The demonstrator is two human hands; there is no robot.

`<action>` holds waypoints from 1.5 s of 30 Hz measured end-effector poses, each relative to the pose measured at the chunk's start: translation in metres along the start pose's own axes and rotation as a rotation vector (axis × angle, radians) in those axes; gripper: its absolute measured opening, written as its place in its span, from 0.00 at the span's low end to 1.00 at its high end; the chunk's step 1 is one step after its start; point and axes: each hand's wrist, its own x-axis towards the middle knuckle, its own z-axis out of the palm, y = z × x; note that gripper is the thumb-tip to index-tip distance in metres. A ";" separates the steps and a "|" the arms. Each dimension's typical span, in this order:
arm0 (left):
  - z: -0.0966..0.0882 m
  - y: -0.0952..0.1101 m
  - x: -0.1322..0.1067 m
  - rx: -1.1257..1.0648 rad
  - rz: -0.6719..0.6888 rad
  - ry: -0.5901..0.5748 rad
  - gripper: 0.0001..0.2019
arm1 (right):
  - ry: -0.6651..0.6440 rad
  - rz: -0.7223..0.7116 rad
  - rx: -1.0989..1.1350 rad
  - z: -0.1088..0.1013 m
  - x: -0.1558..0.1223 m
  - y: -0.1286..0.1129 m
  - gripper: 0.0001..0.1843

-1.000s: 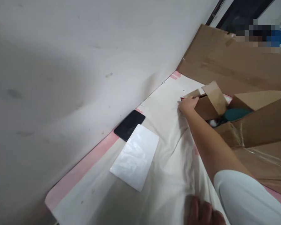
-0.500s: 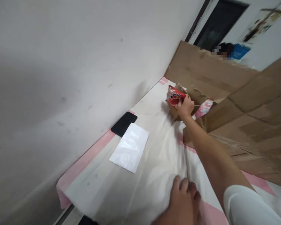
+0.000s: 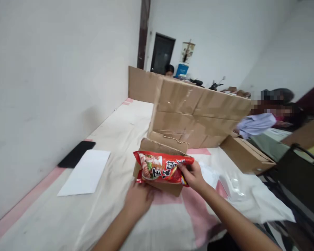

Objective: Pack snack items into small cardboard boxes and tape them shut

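A red snack packet (image 3: 161,168), printed with a picture of sausages and dark characters, lies slanted across the opening of a small cardboard box (image 3: 172,189). My right hand (image 3: 193,175) is closed on the packet's right end, thumb on its front. At the box's near left corner, my left hand (image 3: 138,197) has its fingers bent around the edge, just below the packet's left end; some fingertips are hidden. The packet covers most of the box's inside.
A white sheet of paper (image 3: 85,172) overlaps a black phone (image 3: 77,154) by the wall. Behind the box stands a tall cardboard panel (image 3: 196,115). Clear plastic wrapping (image 3: 232,188) lies to the right on the cloth (image 3: 104,212). Other people are in the background.
The view has turned rightward and levelled. The packet and box are now in front of me, my right hand still on the packet. My left hand has moved from the cloth to the box.
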 end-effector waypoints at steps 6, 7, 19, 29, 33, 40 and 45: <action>-0.003 -0.034 -0.005 0.213 -0.179 0.175 0.23 | 0.049 0.018 -0.058 -0.082 -0.048 0.043 0.07; -0.003 -0.035 -0.007 0.208 -0.155 0.224 0.24 | 0.028 -0.005 -0.083 -0.090 -0.049 0.045 0.07; -0.083 0.094 0.004 0.343 0.160 0.536 0.20 | 0.235 -0.205 -0.283 -0.114 -0.075 0.030 0.16; -0.113 0.111 0.051 0.315 0.260 0.123 0.19 | 0.007 -0.255 -0.233 -0.089 -0.072 -0.007 0.22; -0.102 0.096 0.034 0.238 0.342 0.254 0.15 | 0.038 -0.326 -0.459 -0.091 -0.066 -0.025 0.24; -0.094 0.081 0.000 0.333 0.607 0.592 0.03 | -0.403 -0.348 -0.457 -0.068 -0.083 -0.049 0.16; -0.090 0.068 -0.013 0.264 0.698 0.612 0.06 | -0.683 -0.022 -0.441 -0.066 -0.085 -0.034 0.19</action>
